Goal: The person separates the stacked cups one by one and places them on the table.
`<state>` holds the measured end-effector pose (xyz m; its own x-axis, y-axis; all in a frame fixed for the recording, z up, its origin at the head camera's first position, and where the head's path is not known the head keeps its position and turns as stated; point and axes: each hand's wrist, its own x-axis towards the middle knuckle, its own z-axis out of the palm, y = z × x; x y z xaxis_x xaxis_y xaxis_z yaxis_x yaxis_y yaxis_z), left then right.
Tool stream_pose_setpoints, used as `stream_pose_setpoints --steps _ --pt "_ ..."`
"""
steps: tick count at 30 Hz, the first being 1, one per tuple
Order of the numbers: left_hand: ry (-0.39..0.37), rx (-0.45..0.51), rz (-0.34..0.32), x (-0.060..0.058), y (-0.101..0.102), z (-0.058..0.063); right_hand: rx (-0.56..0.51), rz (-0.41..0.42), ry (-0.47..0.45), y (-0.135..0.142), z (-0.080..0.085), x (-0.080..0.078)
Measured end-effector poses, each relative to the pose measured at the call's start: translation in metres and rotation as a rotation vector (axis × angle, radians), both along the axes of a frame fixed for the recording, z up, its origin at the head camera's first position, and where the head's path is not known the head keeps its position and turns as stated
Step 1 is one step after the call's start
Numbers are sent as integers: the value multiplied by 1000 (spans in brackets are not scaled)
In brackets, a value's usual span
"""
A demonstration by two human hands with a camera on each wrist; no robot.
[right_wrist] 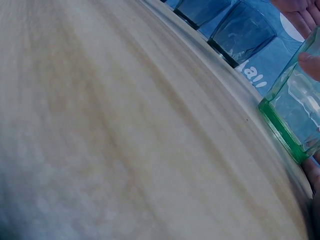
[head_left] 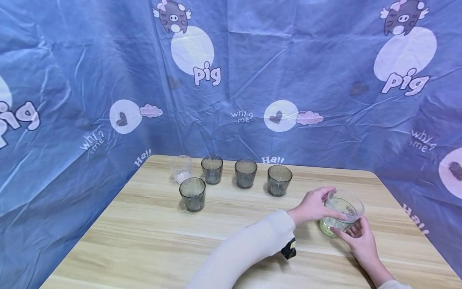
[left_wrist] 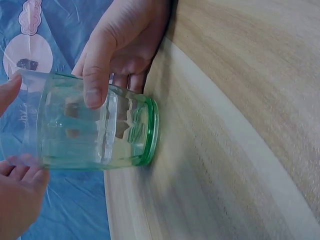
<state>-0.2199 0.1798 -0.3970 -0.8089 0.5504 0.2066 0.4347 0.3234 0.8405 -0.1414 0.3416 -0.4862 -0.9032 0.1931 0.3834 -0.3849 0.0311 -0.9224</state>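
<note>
At the right of the table, a clear cup (left_wrist: 24, 125) sits partly inside a green-tinted glass (head_left: 327, 229), its upper part standing above the glass's rim. My left hand (head_left: 317, 206) holds the clear cup near its top, thumb and fingers on opposite sides. Lower down, my right hand (head_left: 362, 242) grips the green glass, with its thumb across the wall in the left wrist view. The glass's thick green base (right_wrist: 282, 131) is on or just above the tabletop; I cannot tell which.
Several dark grey glasses stand upright toward the back: one nearer the front (head_left: 193, 195), others in a row (head_left: 246, 175). Beside them at the back left is another clear cup (head_left: 181, 165) with something whitish at its bottom. A blue printed cloth (head_left: 252, 80) hangs behind the wooden table (head_left: 144, 241).
</note>
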Motion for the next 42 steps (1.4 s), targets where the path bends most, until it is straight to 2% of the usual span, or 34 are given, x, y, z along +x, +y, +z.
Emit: stream_pose_setpoints --steps 14,19,24,31,42 --pt "59 40 136 11 7 1 -12 -10 2 0 -1 -1" --pt "62 89 148 13 7 8 -18 -3 -5 -1 0 -1" --pt "16 143 165 13 4 17 7 -35 -35 -1 0 -1" --pt "-46 215 153 12 1 26 31 -48 -53 0 0 -1" --pt "-77 302 82 16 -12 39 32 -40 -73 1 -1 -1"
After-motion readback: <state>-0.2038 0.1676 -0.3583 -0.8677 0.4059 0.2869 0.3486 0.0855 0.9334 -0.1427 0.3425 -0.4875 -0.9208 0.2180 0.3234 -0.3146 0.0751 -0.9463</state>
